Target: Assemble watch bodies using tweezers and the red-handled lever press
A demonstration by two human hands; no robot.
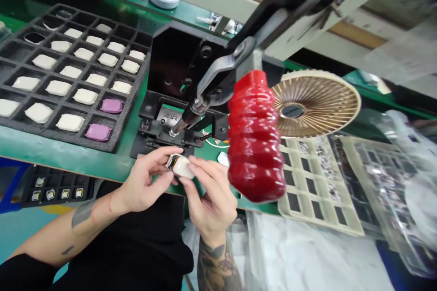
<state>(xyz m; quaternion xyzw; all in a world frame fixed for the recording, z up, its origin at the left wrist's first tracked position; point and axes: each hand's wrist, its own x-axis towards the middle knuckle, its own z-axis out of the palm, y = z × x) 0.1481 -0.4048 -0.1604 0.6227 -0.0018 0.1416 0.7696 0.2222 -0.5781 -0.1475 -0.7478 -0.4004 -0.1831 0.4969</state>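
My left hand (145, 183) pinches a small watch case (172, 161) between thumb and fingers; dark and yellow parts show inside it. In my right hand (213, 186) is a white rounded cover (183, 168), gripped at its right edge. The cover lies over or against the right part of the case; whether the two are joined, I cannot tell. Both hands are close together just in front of a black toggle press (177, 129). Its big red handle grip (256, 141) hangs to the right, above my right hand.
At the left stands a dark foam tray (118, 138) with many white pieces and two purple pieces (98, 132). A lower black tray (58, 183) holds several small units. To the right are a round fan (317, 104), a cream compartment tray (321, 186) and clear plastic packaging (403, 182).
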